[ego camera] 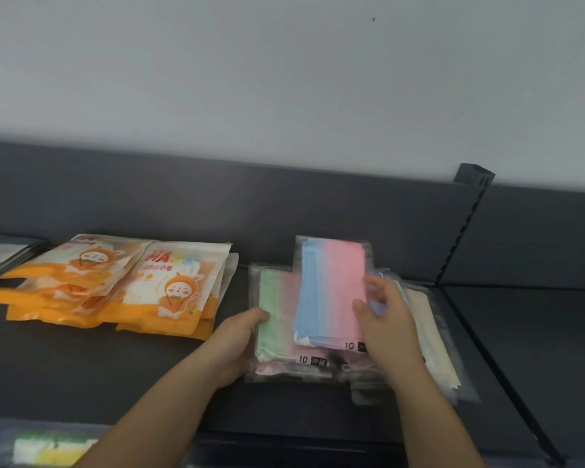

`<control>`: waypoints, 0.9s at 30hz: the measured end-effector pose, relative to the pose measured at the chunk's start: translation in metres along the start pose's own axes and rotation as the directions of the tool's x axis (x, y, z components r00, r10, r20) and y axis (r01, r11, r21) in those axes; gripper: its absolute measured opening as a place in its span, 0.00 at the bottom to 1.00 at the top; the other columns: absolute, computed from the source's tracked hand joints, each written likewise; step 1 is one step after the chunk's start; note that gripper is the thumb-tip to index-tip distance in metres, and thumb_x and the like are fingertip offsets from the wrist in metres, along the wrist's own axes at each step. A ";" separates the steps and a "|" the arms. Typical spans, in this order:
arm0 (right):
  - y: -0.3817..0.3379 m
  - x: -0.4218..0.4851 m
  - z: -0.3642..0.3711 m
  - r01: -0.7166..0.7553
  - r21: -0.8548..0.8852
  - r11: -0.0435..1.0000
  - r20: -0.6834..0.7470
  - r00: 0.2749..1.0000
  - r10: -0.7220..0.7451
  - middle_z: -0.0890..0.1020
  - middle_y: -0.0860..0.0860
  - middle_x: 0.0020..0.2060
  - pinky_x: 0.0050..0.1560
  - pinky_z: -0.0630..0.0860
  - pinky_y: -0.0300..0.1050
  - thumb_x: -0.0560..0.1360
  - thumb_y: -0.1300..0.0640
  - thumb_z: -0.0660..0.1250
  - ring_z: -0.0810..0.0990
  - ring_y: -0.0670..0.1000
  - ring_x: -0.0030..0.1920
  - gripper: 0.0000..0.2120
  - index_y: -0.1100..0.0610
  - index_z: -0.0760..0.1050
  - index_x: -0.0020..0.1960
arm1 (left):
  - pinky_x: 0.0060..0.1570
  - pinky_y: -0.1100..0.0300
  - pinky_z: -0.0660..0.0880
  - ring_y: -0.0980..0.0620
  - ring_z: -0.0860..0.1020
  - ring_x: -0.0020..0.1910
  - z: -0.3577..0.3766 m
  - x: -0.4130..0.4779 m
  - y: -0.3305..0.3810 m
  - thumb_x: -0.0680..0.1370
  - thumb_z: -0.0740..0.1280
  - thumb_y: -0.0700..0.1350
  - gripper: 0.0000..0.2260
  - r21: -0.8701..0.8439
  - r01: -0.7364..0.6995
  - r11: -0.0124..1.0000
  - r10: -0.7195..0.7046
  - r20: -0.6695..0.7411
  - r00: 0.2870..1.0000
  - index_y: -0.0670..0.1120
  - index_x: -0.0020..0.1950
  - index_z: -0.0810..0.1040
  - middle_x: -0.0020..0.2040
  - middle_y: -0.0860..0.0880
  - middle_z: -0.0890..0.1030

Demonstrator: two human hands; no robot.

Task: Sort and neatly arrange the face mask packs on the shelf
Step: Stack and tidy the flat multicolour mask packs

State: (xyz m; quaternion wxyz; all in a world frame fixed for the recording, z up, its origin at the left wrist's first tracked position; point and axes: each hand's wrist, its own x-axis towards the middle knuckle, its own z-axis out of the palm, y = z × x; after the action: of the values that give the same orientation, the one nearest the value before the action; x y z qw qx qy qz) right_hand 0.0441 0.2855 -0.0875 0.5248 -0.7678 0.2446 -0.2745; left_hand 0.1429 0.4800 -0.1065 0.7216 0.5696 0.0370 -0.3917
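A: Head view: left hand (240,339) grips the left edge of the green-and-pink clear-plastic mask pack (274,322), thumb on top. Right hand (382,319) curls round the right edge of the blue-and-pink clear-plastic pack (328,292), which lies askew on top, on the dark grey shelf (81,366).

B: Slick film! An uneven tug could slide that loose pile into the cream packs (429,332) just beside it.

Pale wall (284,62) above a dark back panel (217,197), a slotted upright (466,231) at right.
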 end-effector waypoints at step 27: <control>-0.015 -0.016 0.009 0.078 -0.149 0.986 0.307 0.951 -0.029 0.71 0.45 0.59 0.53 0.77 0.37 0.71 0.41 0.73 0.75 0.40 0.54 0.22 0.47 0.73 0.60 | 0.50 0.48 0.83 0.40 0.83 0.56 0.002 -0.011 -0.004 0.75 0.67 0.41 0.18 0.000 -0.483 0.875 0.481 0.105 0.871 0.43 0.65 0.76 0.58 0.40 0.84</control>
State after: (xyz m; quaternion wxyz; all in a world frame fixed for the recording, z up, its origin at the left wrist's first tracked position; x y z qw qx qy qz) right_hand 0.0397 0.3067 -0.0786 0.4853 -0.8467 0.1611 -0.1468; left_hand 0.1323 0.4836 -0.1032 0.7897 0.5497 -0.1481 -0.2284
